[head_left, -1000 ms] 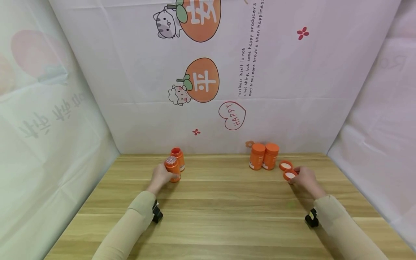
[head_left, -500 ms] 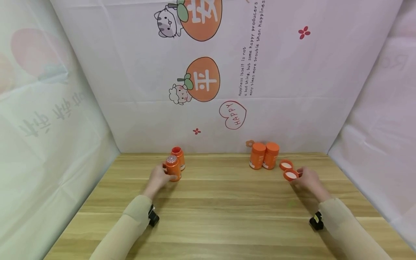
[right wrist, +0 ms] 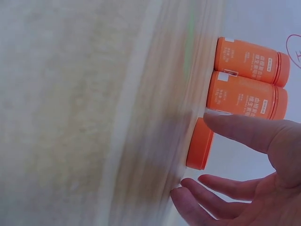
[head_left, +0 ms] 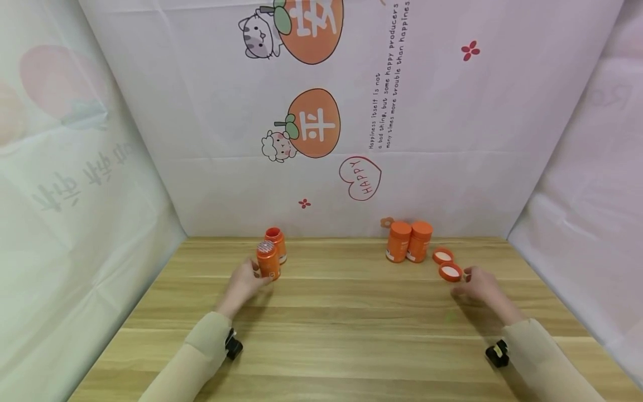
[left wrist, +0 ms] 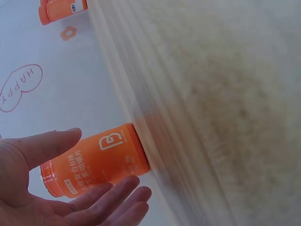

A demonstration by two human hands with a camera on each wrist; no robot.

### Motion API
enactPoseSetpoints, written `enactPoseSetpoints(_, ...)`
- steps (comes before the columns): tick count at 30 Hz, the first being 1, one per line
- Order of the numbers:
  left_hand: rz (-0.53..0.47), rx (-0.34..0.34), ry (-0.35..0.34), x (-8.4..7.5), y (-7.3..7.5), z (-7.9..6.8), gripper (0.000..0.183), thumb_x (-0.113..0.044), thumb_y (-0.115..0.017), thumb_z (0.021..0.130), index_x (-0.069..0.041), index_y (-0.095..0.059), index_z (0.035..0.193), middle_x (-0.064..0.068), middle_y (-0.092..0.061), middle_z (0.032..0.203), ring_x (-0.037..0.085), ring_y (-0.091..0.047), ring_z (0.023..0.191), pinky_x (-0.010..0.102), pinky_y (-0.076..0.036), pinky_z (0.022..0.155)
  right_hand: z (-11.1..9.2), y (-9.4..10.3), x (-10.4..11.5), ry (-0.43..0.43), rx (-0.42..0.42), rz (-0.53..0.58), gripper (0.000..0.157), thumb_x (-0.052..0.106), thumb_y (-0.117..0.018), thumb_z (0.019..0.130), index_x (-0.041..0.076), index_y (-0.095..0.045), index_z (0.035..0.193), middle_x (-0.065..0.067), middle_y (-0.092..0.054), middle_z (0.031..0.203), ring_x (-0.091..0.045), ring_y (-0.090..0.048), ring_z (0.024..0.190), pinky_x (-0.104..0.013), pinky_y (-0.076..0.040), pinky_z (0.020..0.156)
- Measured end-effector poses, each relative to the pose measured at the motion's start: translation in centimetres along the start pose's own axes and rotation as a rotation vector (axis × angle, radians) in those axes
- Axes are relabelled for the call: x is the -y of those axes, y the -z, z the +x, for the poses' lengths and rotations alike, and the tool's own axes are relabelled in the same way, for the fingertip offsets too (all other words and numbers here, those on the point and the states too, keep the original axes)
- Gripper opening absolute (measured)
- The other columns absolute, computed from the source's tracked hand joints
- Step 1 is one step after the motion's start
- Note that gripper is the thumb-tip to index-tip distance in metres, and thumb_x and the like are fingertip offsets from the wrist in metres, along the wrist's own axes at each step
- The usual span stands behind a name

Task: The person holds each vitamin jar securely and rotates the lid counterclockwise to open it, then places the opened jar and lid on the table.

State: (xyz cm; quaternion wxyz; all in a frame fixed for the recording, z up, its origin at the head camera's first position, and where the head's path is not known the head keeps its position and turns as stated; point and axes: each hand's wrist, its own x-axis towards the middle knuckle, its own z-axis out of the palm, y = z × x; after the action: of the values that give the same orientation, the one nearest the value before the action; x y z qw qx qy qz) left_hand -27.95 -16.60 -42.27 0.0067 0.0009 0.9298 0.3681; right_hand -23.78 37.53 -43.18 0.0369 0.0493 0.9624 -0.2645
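Note:
An orange bottle (head_left: 268,265) with a silvery seal on its mouth stands upright at the table's left. My left hand (head_left: 244,282) is right beside it; in the left wrist view the thumb and extended fingers spread apart around the bottle (left wrist: 101,160) without gripping it. Just behind is an uncapped orange bottle (head_left: 281,245), its red mouth showing. On the right, two orange lids lie with white insides up, a front lid (head_left: 450,272) and a rear lid (head_left: 443,255). My right hand (head_left: 479,285) hovers close to the front lid, fingers parted and holding nothing.
Two capped orange bottles stand side by side near the back wall, a left one (head_left: 398,243) and a right one (head_left: 419,243). A printed white cloth (head_left: 226,184) rises behind the wooden table (head_left: 341,324), with cloth at both sides.
My right hand has let go of the front lid and drawn back slightly to the right. My left hand has loosened from the sealed bottle and moved back a little; the bottle stays standing.

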Motion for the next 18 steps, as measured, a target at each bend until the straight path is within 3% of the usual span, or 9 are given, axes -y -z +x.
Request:
enactPoseSetpoints(13, 0.136, 0.008, -0.066, -0.9, -0.3, -1.7, 0.023, -0.024, -0.071, 0.081, -0.004, -0.066, 0.09, 0.006, -0.065, 0.081, 0.017, -0.054, 0.068, 0.03, -0.042, 0.058, -1.7, -0.1, 1.0, -0.032, 0.077, -0.052, 0.084, 0.041, -0.068, 0.082, -0.024, -0.037, 0.126, -0.043, -0.045, 0.123, -0.054, -0.048, 0.11, -0.056, -0.045, 0.087)
enactPoseSetpoints(18, 0.187, 0.013, -0.089, -1.7, -0.8, -2.3, 0.022, -0.024, -0.068, 0.082, -0.005, -0.069, 0.093, 0.004, -0.065, 0.08, 0.016, -0.053, 0.067, 0.029, -0.041, 0.057, -2.3, -0.6, 1.7, 0.018, 0.067, -0.101, 0.079, 0.044, -0.059, 0.089, -0.024, -0.041, 0.124, -0.043, -0.048, 0.121, -0.055, -0.049, 0.109, -0.056, -0.045, 0.086)
